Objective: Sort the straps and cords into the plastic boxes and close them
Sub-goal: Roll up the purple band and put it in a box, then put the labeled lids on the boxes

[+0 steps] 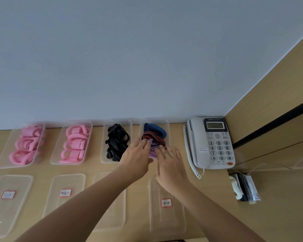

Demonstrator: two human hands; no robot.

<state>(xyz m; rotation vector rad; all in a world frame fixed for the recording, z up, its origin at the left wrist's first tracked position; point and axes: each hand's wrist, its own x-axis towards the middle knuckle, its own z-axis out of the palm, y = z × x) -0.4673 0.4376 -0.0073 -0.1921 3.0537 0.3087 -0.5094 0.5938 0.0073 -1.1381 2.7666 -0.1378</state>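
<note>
We press both flat hands, left hand (138, 152) and right hand (170, 159), on the purple strap (153, 151), packing it into the rightmost box (167, 127) so its lid (166, 206) can shut.

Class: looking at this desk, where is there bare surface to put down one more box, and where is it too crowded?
Bare desk lies between the rightmost lid and the packets, below the telephone. The back row is crowded: four boxes, with both hands, left and right, over the rightmost box.
</note>
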